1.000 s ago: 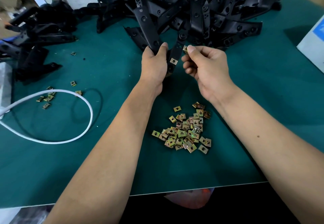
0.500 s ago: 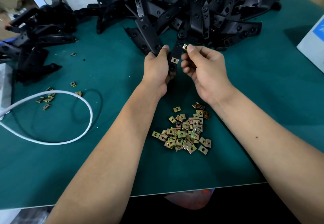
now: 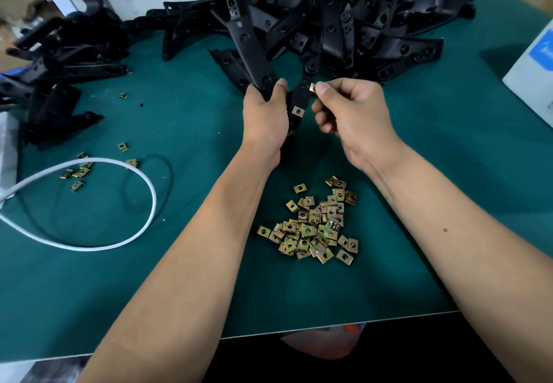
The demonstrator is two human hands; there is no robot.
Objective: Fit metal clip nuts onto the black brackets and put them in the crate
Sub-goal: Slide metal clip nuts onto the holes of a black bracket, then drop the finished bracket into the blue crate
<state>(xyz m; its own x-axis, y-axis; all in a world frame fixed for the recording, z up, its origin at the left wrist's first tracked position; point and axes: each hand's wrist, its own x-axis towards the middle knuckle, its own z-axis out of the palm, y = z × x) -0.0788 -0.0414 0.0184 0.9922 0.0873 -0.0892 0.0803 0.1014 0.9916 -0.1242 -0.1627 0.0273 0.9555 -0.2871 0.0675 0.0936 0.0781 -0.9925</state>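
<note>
The left hand [image 3: 264,116] was clenched around a black bracket [image 3: 254,53], holding it up just in front of the bracket pile [image 3: 344,23], and one clip nut [image 3: 297,110] already sat on its near arm. The right hand [image 3: 353,113] pinched a second clip nut [image 3: 312,86] between thumb and forefinger, right beside that arm's edge. The bracket looked stiff and light, best gripped at its bend, while the nut seemed small, springy and easy to drop.

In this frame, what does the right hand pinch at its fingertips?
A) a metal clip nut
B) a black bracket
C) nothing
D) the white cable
A: the right hand pinches a small metal clip nut beside the black bracket gripped by the left hand.
</note>
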